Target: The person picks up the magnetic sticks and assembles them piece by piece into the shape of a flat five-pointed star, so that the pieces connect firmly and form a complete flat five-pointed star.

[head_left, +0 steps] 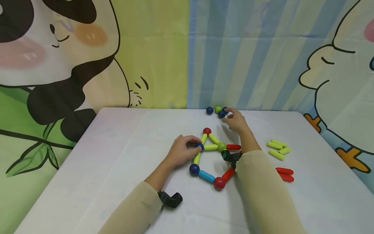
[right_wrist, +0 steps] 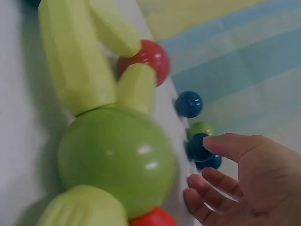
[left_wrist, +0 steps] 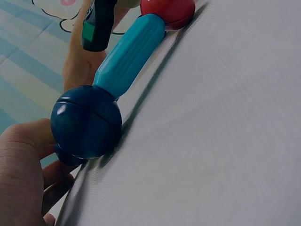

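Observation:
A flat figure of rods and balls lies on the table. With thumb and fingers, my left hand (head_left: 184, 149) holds the dark blue ball (head_left: 200, 146) at its left corner. A second dark blue ball (left_wrist: 87, 122) sits below, joined by a light blue rod (left_wrist: 129, 56) to a red ball (head_left: 219, 183). Yellow-green rods (head_left: 211, 147) run to a green ball (right_wrist: 117, 157) and a red ball (head_left: 206, 131) on top. At the table's far edge, my right hand (head_left: 236, 122) reaches to the loose dark blue balls (head_left: 221, 114), thumb and fingers spread apart around them.
A loose green ball (head_left: 218, 109) and another dark blue ball (head_left: 209, 110) lie by the far edge. To the right are several loose yellow-green rods (head_left: 276, 154) and red rods (head_left: 284, 171). My right sleeve (head_left: 263, 182) covers part of the figure's right side.

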### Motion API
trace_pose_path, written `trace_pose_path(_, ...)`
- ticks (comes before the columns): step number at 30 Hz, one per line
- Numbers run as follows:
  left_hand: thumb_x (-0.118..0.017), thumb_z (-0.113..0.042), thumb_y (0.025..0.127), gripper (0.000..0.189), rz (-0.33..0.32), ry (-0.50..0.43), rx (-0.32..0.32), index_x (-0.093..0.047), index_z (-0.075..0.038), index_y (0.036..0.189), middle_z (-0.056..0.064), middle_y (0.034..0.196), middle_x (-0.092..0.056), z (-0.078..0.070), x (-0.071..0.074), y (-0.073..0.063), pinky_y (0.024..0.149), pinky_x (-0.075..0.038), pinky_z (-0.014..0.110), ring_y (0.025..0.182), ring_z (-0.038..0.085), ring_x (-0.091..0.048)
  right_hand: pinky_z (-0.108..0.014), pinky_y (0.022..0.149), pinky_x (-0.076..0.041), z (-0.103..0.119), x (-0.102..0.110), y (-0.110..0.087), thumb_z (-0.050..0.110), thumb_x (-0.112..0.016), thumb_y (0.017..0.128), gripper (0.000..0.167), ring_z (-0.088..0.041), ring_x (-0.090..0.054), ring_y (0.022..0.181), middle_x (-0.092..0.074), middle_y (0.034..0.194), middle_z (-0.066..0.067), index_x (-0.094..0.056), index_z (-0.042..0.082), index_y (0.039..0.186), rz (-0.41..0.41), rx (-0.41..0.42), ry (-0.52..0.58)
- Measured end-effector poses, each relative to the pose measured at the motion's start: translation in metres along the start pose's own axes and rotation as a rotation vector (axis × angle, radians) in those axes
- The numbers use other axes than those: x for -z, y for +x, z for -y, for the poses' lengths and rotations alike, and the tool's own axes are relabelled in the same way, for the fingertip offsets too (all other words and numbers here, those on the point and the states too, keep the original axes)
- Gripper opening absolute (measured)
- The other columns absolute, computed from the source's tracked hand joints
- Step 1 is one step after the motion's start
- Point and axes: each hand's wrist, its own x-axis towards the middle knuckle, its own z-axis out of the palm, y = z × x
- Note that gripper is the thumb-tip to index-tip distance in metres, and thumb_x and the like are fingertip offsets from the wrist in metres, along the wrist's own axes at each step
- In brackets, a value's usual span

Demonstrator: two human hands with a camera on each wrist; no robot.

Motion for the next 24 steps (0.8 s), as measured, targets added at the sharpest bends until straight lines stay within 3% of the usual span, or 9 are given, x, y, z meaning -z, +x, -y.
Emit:
trace_pose_path(5,-0.073,-0.029,0.094,0.027,0.008,0.013,0.018,-0.074,-0.020,0.120,-0.004,0.120,-0.074,-0.002,-0.001,0.000,0.130,-0.012,0.052,0.125,0.018,-0.063,-0.052,0.103,-0.048,-0.001,-0.005,0.007,0.022,-0.060,0.101,0.067,-0.038,-0.052,0.117,-0.048,0.147,-0.026,-0.032,0.021,0.163,0.033,-0.004,-0.079)
trace_pose_path(11,-0.073,-0.028,0.095,0.027,0.006,0.022,0.018,-0.074,-0.020,0.120,-0.004,0.121,-0.074,-0.002,0.001,0.001,0.130,-0.011,0.053,0.126,0.018,-0.063,-0.053,0.105,-0.047,0.001,-0.007,0.012,0.022,-0.060,0.101,0.058,-0.038,-0.052,0.119,-0.051,0.142,-0.024,-0.041,0.015,0.155,0.011,0.005,-0.149)
trace_pose_path(16,-0.073,-0.029,0.095,0.027,0.010,0.025,0.022,-0.074,-0.020,0.120,-0.004,0.122,-0.074,-0.003,0.001,0.001,0.130,-0.011,0.053,0.127,0.018,-0.062,-0.055,0.110,-0.044,0.004,-0.008,0.009,0.026,-0.061,0.101,0.050,-0.038,-0.051,0.123,-0.049,0.147,-0.022,-0.047,0.011,0.147,0.022,-0.028,-0.184)
trace_pose_path(24,-0.073,-0.028,0.095,0.027,0.009,0.023,0.016,-0.074,-0.019,0.120,-0.003,0.122,-0.074,-0.005,0.003,0.000,0.130,-0.012,0.053,0.127,0.019,-0.062,-0.039,0.091,-0.057,0.005,0.001,0.001,0.031,-0.063,0.102,0.054,-0.031,-0.062,0.100,-0.059,0.129,-0.020,-0.046,0.015,0.150,0.043,-0.064,0.001)
